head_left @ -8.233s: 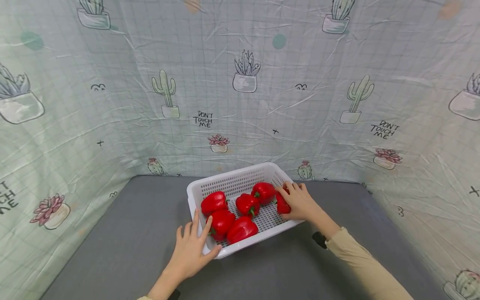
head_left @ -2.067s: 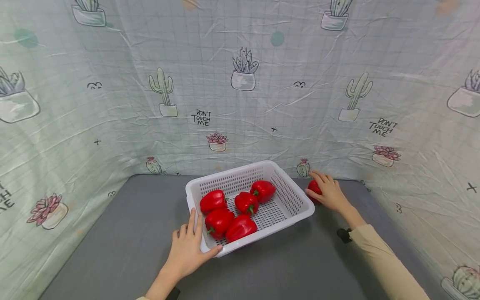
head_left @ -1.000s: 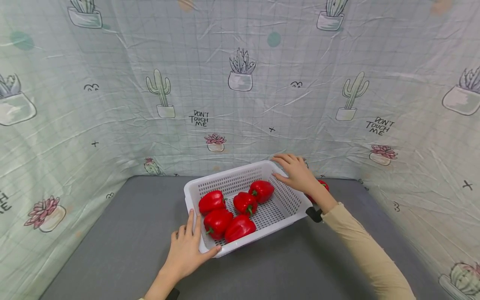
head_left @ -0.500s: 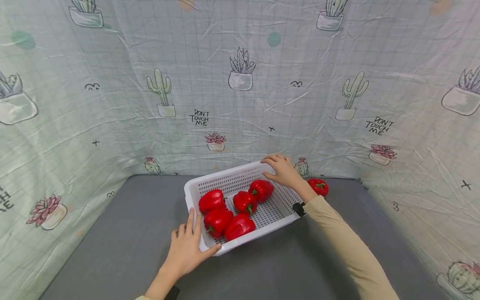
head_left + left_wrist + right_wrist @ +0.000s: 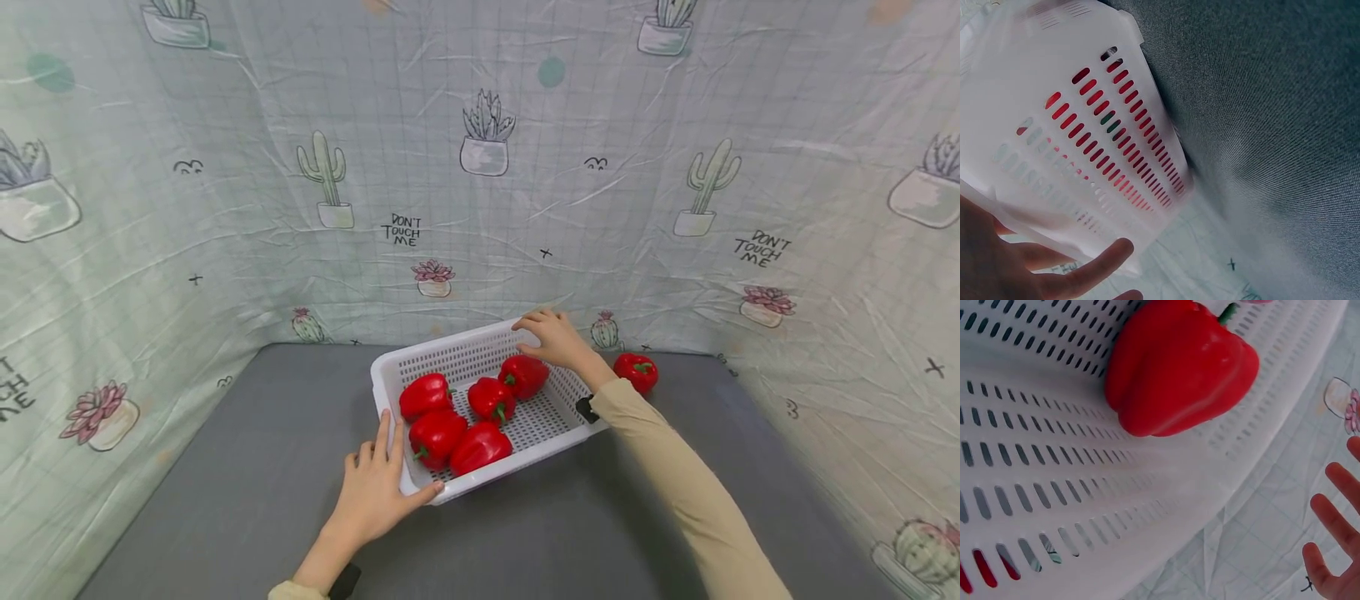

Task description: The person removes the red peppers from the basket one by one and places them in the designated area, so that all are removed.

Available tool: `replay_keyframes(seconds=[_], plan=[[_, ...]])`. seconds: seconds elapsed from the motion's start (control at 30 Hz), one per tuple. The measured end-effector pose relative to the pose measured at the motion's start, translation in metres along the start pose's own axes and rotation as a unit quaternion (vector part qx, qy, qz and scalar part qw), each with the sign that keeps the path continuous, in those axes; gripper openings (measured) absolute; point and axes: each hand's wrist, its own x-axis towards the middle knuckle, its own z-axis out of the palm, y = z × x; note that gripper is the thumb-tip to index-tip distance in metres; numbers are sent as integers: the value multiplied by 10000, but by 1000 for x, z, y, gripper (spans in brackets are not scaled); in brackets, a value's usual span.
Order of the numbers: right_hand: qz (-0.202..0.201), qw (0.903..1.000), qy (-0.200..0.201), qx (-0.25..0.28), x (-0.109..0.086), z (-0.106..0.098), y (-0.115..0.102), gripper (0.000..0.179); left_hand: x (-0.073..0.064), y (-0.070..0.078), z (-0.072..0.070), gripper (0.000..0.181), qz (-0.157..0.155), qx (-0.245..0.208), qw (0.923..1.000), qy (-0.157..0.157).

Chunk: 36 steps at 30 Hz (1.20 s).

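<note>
A white perforated plastic basket [image 5: 570, 429] stands tilted slightly on the grey table, with several red bell peppers in it. My left hand [image 5: 372, 487] rests along its left end, fingers extended, thumb near the front rim; in the left wrist view, fingers [image 5: 1094, 270] lie beside the slotted wall [image 5: 1085, 31]. My right hand [image 5: 557, 340] hovers over the basket's back right, fingers spread and holding nothing. Just below it lies one bell pepper [image 5: 525, 377], seen large in the right wrist view [image 5: 1182, 369] apart from the fingers [image 5: 1335, 519]. Another bell pepper [image 5: 636, 372] sits on the table right of the basket.
The grey tabletop [image 5: 247, 483] spreads around the basket. A cactus-printed cloth [image 5: 420, 150] hangs closely behind the table and along both sides.
My right hand has carried a bell pepper out of the basket, let it go on the table to the right, and come back left over the basket. The left hand stays at the basket.
</note>
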Motion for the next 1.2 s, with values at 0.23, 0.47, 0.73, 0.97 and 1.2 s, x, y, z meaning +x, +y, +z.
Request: replay_keyframes(seconds=[0.23,0.47,0.73,0.97,1.2], plan=[[-258,9980,-540,-208,6,4,3,32,0,0,-1,102,15,1,10000,0],[-724,9894,-904,-877,11,10,2,39,1,-1,-2,101,-36,-2,10000,-53],[-947,9704,-1330,-1778,11,19,-1,54,2,-1,-3,102,-4,22,9999,-98],[-1046,9591,-1790,-1928,9,28,-2,65,1,-1,-4,101,-17,-75,9999,-121],[-1245,9395,-1852,-2599,9,36,-4,73,3,0,-6,101,-34,-104,9998,-144]])
